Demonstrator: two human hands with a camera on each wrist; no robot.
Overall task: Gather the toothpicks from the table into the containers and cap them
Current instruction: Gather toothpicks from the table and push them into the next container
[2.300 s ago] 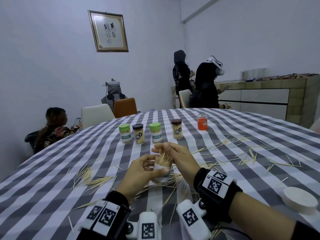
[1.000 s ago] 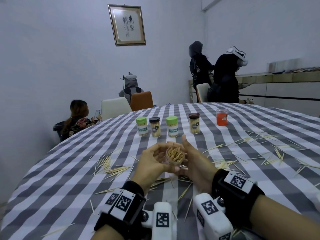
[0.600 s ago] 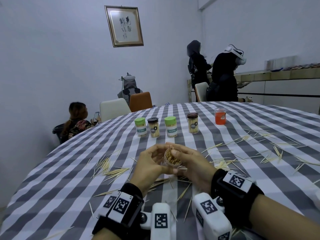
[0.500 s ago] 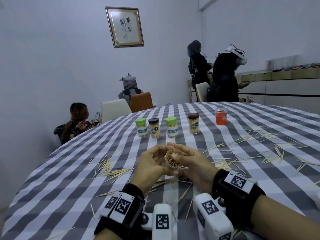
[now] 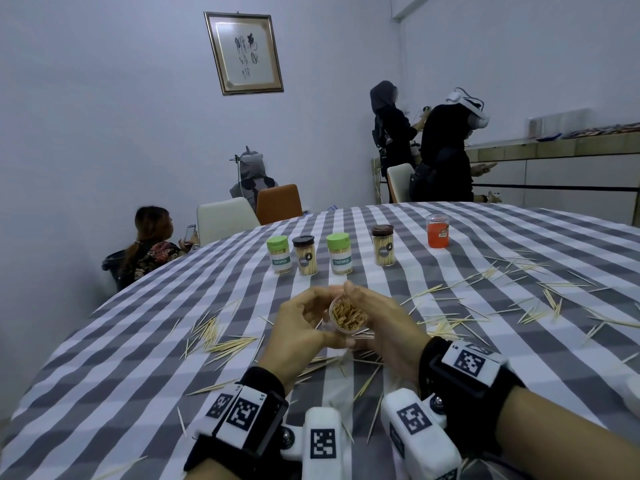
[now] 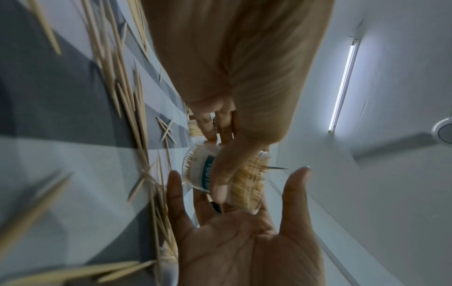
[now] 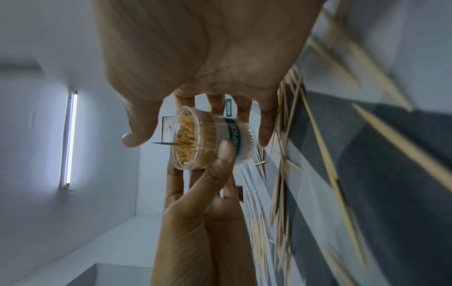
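Toothpicks [image 5: 349,314] fill the uncapped container [image 7: 210,139] we hold tilted above the tabletop [image 5: 145,341]. Our left hand [image 5: 304,323] and right hand [image 5: 384,327] both grip it; loose toothpicks lie beneath.

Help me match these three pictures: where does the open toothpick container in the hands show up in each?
Head: open container, centre, between both hands.
Left wrist, centre, beyond the left hand.
Right wrist, centre, under the right hand.
Shared landmark: its teal label.
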